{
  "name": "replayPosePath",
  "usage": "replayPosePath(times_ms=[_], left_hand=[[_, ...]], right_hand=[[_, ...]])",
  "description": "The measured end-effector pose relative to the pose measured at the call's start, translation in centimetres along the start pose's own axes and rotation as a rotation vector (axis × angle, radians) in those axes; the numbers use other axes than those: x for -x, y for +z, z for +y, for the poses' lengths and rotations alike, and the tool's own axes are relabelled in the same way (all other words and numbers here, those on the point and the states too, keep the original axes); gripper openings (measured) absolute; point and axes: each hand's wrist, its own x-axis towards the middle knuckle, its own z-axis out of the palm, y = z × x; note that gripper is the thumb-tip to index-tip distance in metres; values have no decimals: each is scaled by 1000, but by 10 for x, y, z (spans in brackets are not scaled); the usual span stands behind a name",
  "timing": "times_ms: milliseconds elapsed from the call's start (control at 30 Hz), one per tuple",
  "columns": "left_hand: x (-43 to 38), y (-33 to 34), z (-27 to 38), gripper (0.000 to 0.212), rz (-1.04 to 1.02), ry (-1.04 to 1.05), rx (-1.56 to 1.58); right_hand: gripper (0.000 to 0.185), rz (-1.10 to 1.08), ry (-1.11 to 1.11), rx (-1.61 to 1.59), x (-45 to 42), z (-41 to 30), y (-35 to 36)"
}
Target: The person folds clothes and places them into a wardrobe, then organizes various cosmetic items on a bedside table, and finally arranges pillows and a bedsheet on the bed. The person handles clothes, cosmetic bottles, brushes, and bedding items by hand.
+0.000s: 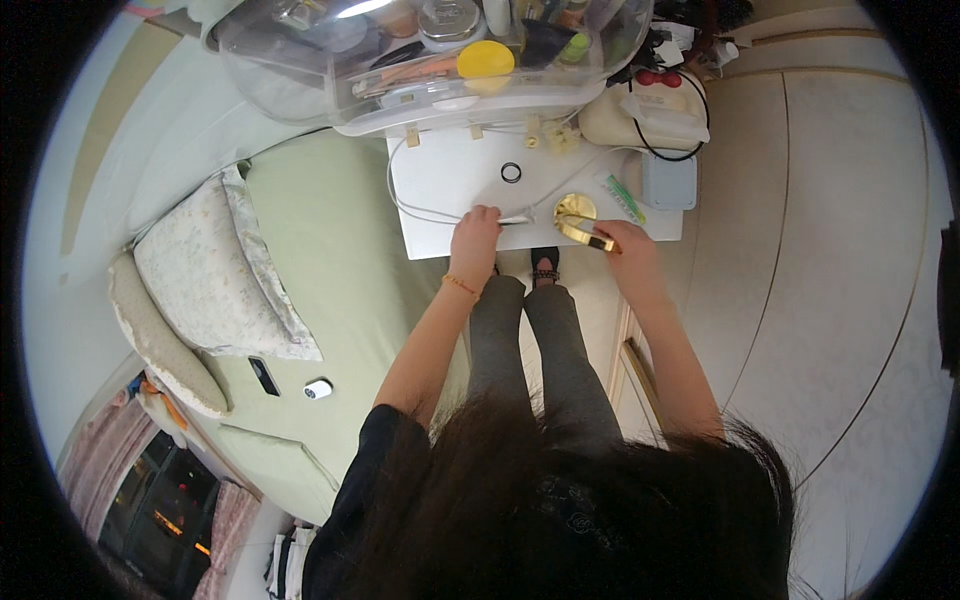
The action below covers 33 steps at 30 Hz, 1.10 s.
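Observation:
My left hand (474,236) is at the front of a white tabletop (450,176), its fingers closed at a thin white cable (420,213). A slim white piece (514,220) sticks out to the right of those fingers; whether it is the cable's end is unclear. In my right hand (631,251) is the dark-tipped end of a curved gold-coloured metal piece (582,234). A round gold-coloured disc (576,205) sits at its far end; I cannot tell whether they are joined. Behind my hands lies a black ring-shaped band (511,172).
A clear cosmetics organizer (420,112) stands along the back. To the right are a green-and-white tube (624,198), a pale blue box (670,181) and a cream tissue case (637,120). A green-covered bed (337,247) borders the left; wardrobe doors (840,225) border the right.

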Motion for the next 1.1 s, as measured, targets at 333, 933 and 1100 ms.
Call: replayPosePath(times_ms=[333, 933, 1100], left_hand=[[24, -83, 24, 33, -92, -390, 1784], [61, -99, 10, 17, 114, -407, 1300], [31, -128, 4, 22, 530, -67, 653]], right_hand=[[31, -77, 159, 179, -16, 0, -9], [21, 19, 409, -1467, -107, -173, 50], [19, 33, 207, -1241, -83, -202, 4]])
